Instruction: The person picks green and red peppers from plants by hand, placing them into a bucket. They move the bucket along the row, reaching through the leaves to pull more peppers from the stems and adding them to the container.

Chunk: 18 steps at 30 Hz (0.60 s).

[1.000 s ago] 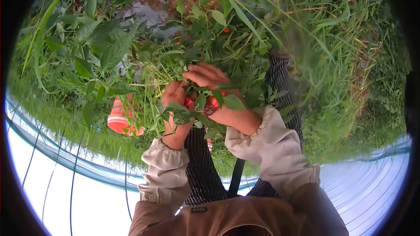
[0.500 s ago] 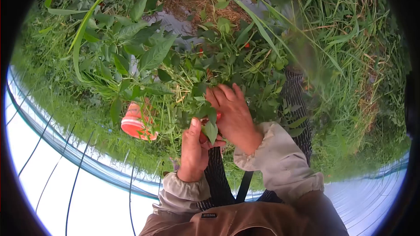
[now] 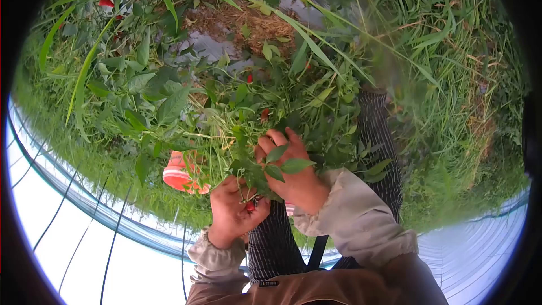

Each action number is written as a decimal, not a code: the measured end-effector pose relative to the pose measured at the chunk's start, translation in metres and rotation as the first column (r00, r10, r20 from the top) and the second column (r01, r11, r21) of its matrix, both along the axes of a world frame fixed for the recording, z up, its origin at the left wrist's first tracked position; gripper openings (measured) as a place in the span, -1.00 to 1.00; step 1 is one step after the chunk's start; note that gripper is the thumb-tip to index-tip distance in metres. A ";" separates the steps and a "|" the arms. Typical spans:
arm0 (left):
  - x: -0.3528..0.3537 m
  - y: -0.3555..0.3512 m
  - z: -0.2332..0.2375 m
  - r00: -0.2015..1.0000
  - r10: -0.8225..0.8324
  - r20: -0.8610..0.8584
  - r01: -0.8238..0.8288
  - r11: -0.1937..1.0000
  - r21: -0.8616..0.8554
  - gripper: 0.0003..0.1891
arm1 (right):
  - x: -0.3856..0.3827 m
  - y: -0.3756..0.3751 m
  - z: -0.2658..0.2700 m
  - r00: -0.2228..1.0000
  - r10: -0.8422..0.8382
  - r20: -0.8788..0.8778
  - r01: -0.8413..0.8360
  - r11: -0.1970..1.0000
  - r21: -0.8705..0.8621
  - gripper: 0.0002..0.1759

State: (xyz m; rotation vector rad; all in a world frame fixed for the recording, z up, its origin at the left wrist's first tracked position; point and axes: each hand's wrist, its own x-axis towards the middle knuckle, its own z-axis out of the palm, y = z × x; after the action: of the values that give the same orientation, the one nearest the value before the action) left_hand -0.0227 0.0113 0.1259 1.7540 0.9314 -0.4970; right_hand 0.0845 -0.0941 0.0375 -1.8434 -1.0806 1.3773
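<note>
Fingers closed, my left hand holds a red pepper between thumb and fingers, low in front of my body. Just right of it and a little higher, my right hand is curled in among the stems; green leaves lie over its fingers and hide what they grip. The leafy plant spreads around and beyond both hands. A dark red pepper hangs above my right hand, and another red pepper shows further up.
A red and orange shoe stands in the grass at the left. My legs in dark striped trousers are among the plants. Tall grass grows at the right; silvery ground sheet and straw lie beyond.
My left hand has moved left and down, with the red pepper now at its fingertips. My right hand has shifted slightly down, and leaves now cover part of it.
</note>
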 end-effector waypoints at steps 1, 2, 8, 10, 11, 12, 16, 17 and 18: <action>0.004 0.002 0.000 0.998 -0.003 0.055 0.003 1.000 -0.004 -0.84 | 0.002 -0.001 0.002 0.998 0.016 -0.066 -0.019 0.999 -0.042 -0.80; 0.005 0.005 0.004 0.995 0.075 -0.073 -0.086 0.983 -0.163 -0.83 | 0.003 -0.004 0.001 0.998 0.009 -0.068 -0.012 0.999 -0.042 -0.80; 0.052 0.007 -0.008 0.769 0.636 0.057 -0.002 0.091 -0.996 -0.68 | -0.046 -0.027 -0.016 0.830 0.412 0.377 -0.360 0.911 -0.203 -0.84; 0.050 0.018 -0.011 0.584 0.775 -0.242 -0.295 -0.076 -0.953 -0.72 | -0.001 -0.018 0.004 0.984 0.097 0.146 -0.101 0.995 0.019 -0.82; 0.050 0.028 -0.029 0.459 0.835 -0.303 -0.390 -0.118 -0.913 -0.73 | -0.003 -0.017 0.001 0.983 0.092 0.162 -0.097 0.995 0.029 -0.82; 0.055 0.043 -0.054 0.321 0.879 -0.354 -0.473 -0.175 -0.864 -0.75 | -0.014 -0.018 -0.003 0.966 0.200 0.164 -0.194 0.980 -0.051 -0.79; 0.044 0.102 -0.158 0.162 0.915 -0.369 -0.905 -0.011 -0.425 -0.82 | -0.009 -0.023 0.002 0.997 0.029 0.065 -0.029 1.000 0.000 -0.76; 0.025 0.119 -0.189 0.140 0.910 -0.391 -0.926 -0.019 -0.377 -0.82 | -0.007 -0.021 0.003 0.998 0.028 0.064 -0.028 1.000 -0.005 -0.76; 0.006 0.135 -0.219 0.120 0.903 -0.413 -0.944 -0.026 -0.330 -0.83 | -0.005 -0.014 0.002 0.981 0.171 0.093 -0.164 0.984 -0.075 -0.78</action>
State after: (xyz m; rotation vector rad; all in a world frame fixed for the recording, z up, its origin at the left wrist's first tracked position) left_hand -0.0165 0.1466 -0.0934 0.2311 1.6100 0.1504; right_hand 0.0791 -0.1084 0.0399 -1.9226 -1.2799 1.4456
